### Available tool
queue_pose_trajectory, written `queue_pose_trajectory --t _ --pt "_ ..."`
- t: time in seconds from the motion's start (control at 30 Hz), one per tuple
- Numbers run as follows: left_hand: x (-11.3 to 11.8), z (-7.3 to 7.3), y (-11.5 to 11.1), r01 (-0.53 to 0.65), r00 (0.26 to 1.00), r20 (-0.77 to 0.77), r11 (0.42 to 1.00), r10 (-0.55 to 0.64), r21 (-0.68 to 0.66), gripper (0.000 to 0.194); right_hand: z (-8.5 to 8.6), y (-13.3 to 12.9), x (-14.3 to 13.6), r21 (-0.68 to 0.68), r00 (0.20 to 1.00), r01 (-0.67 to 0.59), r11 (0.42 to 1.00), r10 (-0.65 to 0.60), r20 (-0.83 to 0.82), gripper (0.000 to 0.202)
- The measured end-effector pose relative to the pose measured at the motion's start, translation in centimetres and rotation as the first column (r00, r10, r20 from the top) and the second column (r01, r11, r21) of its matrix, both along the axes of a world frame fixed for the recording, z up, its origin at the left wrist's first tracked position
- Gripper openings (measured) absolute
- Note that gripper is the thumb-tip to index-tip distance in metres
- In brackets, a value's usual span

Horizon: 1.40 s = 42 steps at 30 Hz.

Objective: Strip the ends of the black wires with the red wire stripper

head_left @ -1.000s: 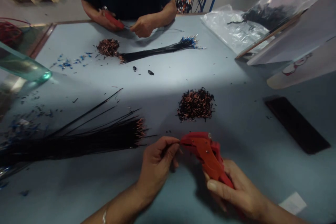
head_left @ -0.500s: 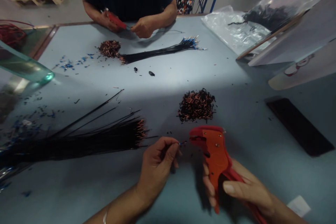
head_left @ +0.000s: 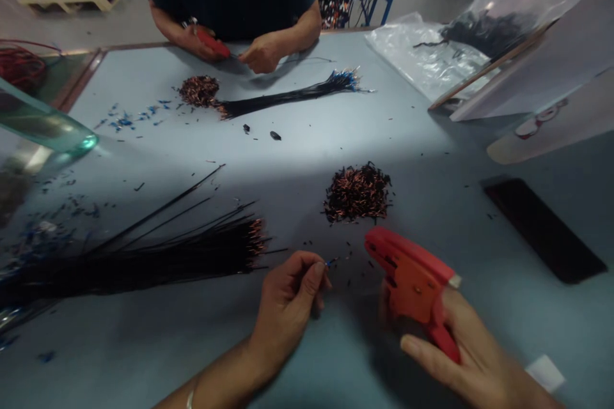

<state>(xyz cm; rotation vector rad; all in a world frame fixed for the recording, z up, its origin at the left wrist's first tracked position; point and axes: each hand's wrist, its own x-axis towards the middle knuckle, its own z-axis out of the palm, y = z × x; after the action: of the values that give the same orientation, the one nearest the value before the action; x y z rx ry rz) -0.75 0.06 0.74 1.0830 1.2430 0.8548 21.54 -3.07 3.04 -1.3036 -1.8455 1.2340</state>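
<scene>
Near the table's front, my left hand [head_left: 292, 303] is closed in a pinch on a thin wire [head_left: 332, 261]. Only a short end with a blue part sticks out past the fingertips; the rest is hidden. My right hand [head_left: 472, 348] grips a red and orange wire stripper [head_left: 417, 284], its thumb held off the handle. The tool's nose points up and left, apart from the wire end. Beyond both hands lies a pile of short black and copper-coloured bits [head_left: 357, 193]. Left of my left hand is a thick bundle of black wires [head_left: 192, 259] with copper-coloured ends.
Across the table a co-worker's hands [head_left: 263, 52] hold a red tool [head_left: 213, 45] and a wire. A smaller wire bundle [head_left: 283, 97] and another pile of bits [head_left: 199, 90] lie before them. A dark phone-like slab [head_left: 547, 230] is at right, plastic bags [head_left: 432, 57] behind.
The wire stripper has drawn back to the right, away from the wire end, and tilted over. My right hand has loosened around it. My left hand has stayed almost still.
</scene>
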Motion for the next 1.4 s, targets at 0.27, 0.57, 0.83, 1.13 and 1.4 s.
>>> queue_pose_trajectory --t 0.27,0.57,0.83,1.13,1.4 --pt "0.0 -0.2 -0.1 -0.007 0.998 0.058 1.0 0.007 -0.013 0.02 -0.4 0.8 -1.7 0.516 0.973 -0.094 0.852 -0.031 0.228 0.041" --pt "0.3 -0.1 -0.3 0.034 0.987 0.156 0.999 -0.035 0.006 0.005 -2.7 1.0 -2.1 0.616 0.942 -0.146 0.774 -0.082 0.326 0.044" --pt "0.4 0.1 -0.2 0.129 0.978 0.157 0.988 -0.141 0.084 0.012 -2.9 1.1 -2.1 0.638 0.934 -0.16 0.754 -0.093 0.344 0.042" --pt "0.4 0.2 0.0 0.246 0.961 0.103 0.964 -0.256 0.106 0.013 -2.8 1.0 -2.0 0.632 0.929 -0.172 0.756 -0.087 0.358 0.042" --pt "0.3 0.2 0.0 0.269 0.958 0.082 0.96 -0.275 0.082 0.012 -2.8 1.0 -2.0 0.676 0.919 -0.203 0.708 -0.101 0.381 0.036"
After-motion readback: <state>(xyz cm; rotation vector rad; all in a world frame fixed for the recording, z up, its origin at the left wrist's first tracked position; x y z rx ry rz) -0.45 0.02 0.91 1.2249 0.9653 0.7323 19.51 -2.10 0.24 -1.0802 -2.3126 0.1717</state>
